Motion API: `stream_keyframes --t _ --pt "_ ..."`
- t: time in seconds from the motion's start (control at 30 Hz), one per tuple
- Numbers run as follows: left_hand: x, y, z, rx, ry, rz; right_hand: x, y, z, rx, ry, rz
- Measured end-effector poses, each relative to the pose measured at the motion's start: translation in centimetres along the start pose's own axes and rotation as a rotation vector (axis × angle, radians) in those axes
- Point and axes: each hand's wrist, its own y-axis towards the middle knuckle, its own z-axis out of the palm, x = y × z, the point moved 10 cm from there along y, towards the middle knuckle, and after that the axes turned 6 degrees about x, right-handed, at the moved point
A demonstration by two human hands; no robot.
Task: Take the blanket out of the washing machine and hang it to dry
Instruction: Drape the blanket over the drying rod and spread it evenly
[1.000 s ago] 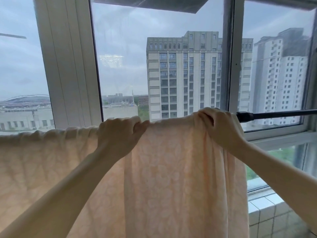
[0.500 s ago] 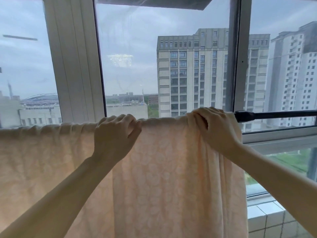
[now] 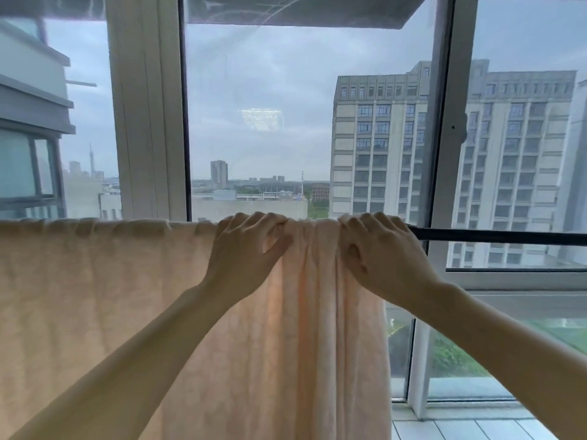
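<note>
A pale peach blanket [image 3: 95, 296] hangs draped over a black rod [image 3: 495, 235] that runs level in front of a window, and the cloth falls in a broad sheet from the left edge of the view to a little past the middle. Both hands are at its top edge, close together but not touching. The left hand [image 3: 247, 249] has its fingers curled over the fold on the rod and its thumb laid against the front of the cloth, so its grip pinches the blanket there. The right hand [image 3: 381, 252] sits just beside the blanket's right end, fingers hooked over the top and thumb tucked in front, its grip likewise closed on the fabric. Between the two hands the cloth is gathered into narrow upright folds, while to the left it lies flatter, with small ripples along the rod. To the right of the right hand the rod is bare. Behind it stand the white window frame [image 3: 146, 122] and, through the glass, a tall grey building [image 3: 381, 138] under a cloudy sky. Pale tiles [image 3: 470, 428] show at the lower right.
</note>
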Motion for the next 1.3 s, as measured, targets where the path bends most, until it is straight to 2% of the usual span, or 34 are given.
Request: stream_keyframes --t 0.23,0.4,0.47,0.53,0.63,0.73,0.8,0.97,1.1,1.2,1.3 --pt "0.4 0.3 -0.3 -0.031 -0.041 -0.102 -1.1 -0.9 -0.3 0.05 0.16 -0.189" --pt "-0.3 -0.5 -1.4 -0.067 -0.029 -0.255 -3.2 -0.9 -0.3 0.049 0.259 -0.16" --pt "-2.7 -0.9 -1.8 -0.107 0.025 -0.218 -3.3 -0.8 -0.1 0.07 0.243 -0.166" --pt "-6.2 -1.0 -1.8 -0.125 0.147 -0.096 -3.4 -0.2 -0.3 0.062 0.296 -0.155" --pt "-9.7 -0.9 0.1 -0.031 0.21 -0.024 -3.5 1.2 -1.0 0.032 0.446 -0.128" --pt "-9.3 -0.4 2.9 0.167 0.257 -0.177 -3.5 2.7 -1.4 0.0 0.548 -0.08" --pt "-9.0 0.0 3.3 0.199 0.268 -0.246 -3.1 3.4 -1.3 0.0 0.571 -0.074" --pt "-8.1 0.3 2.2 0.134 0.025 -0.228 -2.7 4.5 -1.0 0.06 0.681 -0.07" --pt "-4.7 0.5 -0.4 0.046 -0.37 -0.398 -1.8 6.4 -1.2 0.164 0.642 -0.139" --pt "-2.2 1.2 -1.7 -0.01 -0.458 -0.511 -0.9 7.6 0.0 0.309 0.669 -0.106" --pt "-1.1 1.5 -1.3 0.055 -0.528 -0.549 -0.1 8.0 1.7 0.462 0.696 -0.072"
